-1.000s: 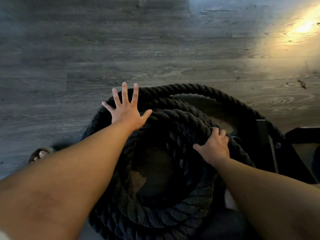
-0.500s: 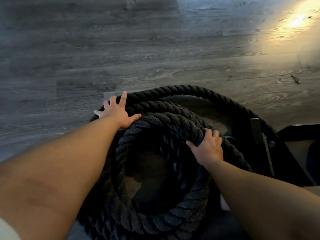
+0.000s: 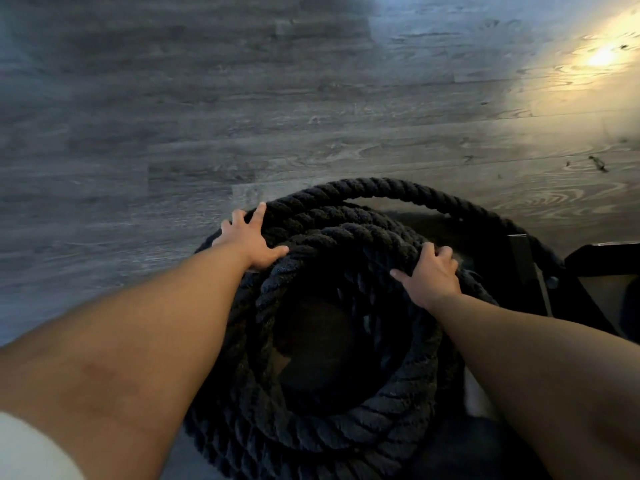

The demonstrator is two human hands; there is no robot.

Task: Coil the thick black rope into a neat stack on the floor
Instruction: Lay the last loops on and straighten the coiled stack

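The thick black rope point(image 3: 349, 237) lies coiled in several stacked loops on the grey wood floor, directly below me. One wider loop bulges out at the far side and runs off to the right. My left hand point(image 3: 249, 239) lies on the far left of the coil, fingers curled over the outer strands. My right hand point(image 3: 431, 271) grips the top loop on the right side, fingers wrapped over it. The coil's near part lies in deep shadow.
A black metal frame point(image 3: 530, 271) stands at the right, touching the outer rope loop. Grey plank floor point(image 3: 207, 116) stretches ahead and left, with a bright light patch point(image 3: 602, 57) at the far right. Small debris point(image 3: 597, 162) lies on the floor.
My left hand, spread flat over the coil a second ago, has come down and curled over the left outer strands. My right hand has kept its grip on the top loop.
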